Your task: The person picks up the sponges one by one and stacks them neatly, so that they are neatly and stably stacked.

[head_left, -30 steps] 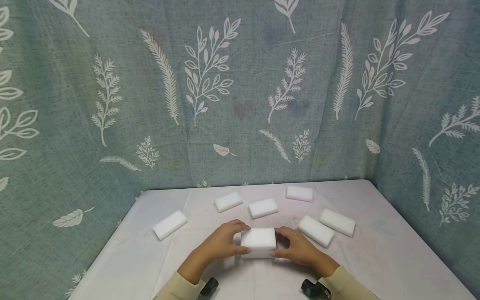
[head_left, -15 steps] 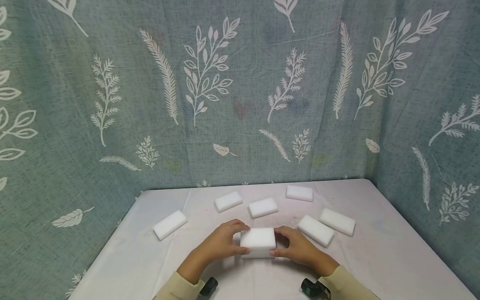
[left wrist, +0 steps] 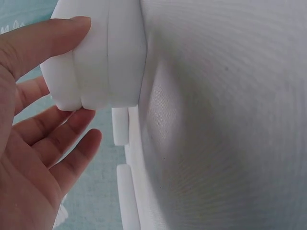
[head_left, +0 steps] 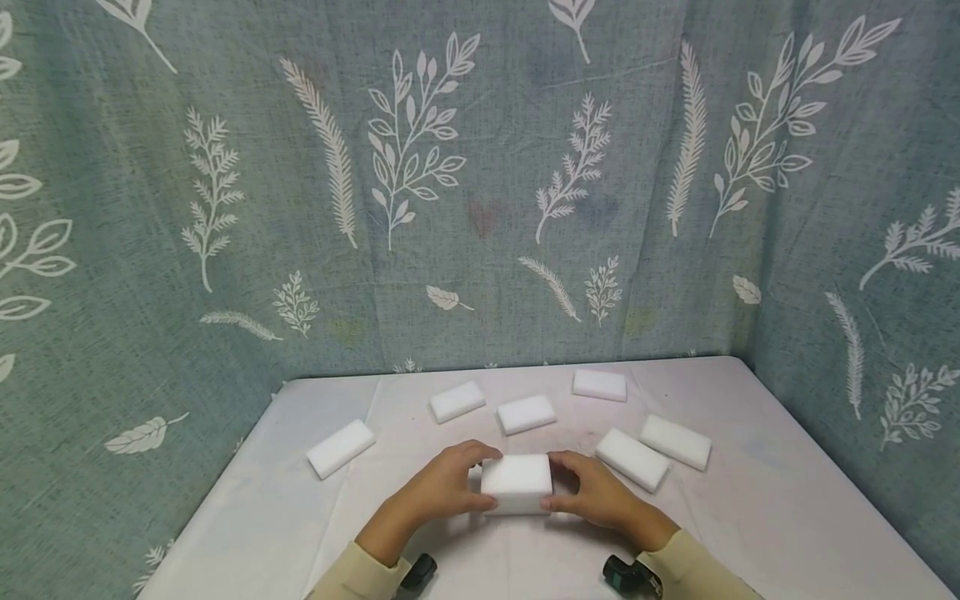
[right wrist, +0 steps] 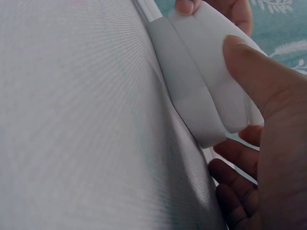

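A stack of white block sponges (head_left: 516,483) stands on the table near its front middle. Three layers with seams between them show in the left wrist view, the lowest sponge (left wrist: 125,57) lying against the cloth. My left hand (head_left: 452,482) holds the left end of the stack, thumb on the near face and fingers behind. At the right end my right hand (head_left: 592,492) grips in the same way, its thumb pressing the upper sponges (right wrist: 211,57) in the right wrist view. The lower fingers of both hands hang loose of the stack.
Several more white sponges lie flat around the stack: one at the left (head_left: 341,449), some behind, such as the middle one (head_left: 526,415), and a pair (head_left: 632,460) at the right. A white cloth covers the table (head_left: 247,508). Leaf-patterned curtains (head_left: 480,183) enclose the back and sides.
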Demonstrator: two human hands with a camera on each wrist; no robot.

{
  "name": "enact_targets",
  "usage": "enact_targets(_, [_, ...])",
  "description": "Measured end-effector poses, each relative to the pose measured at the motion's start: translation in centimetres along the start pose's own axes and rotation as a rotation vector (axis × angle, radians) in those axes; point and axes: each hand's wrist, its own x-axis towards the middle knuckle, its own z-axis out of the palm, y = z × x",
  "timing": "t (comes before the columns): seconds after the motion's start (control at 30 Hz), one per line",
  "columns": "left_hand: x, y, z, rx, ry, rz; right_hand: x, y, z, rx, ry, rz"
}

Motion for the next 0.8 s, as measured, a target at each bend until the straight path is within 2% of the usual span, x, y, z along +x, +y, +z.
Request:
enact_targets(0.27, [-0.25, -0.06, -0.14, -0.027, -0.009, -0.005, 0.16, -0.36, -0.07, 0.0, -0.03, 0.01])
enact_targets(0.43, [-0.27, -0.14, -0.13, -0.028, -0.012, 0.003, 0.12, -0.66, -0.26, -0.006, -0.025, 0.028])
enact_targets(0.8, [-0.24, -0.16, -0.15, -0.058, -0.045, -0.025, -0.08, -0.31, -0.09, 0.027, -0.002, 0.025])
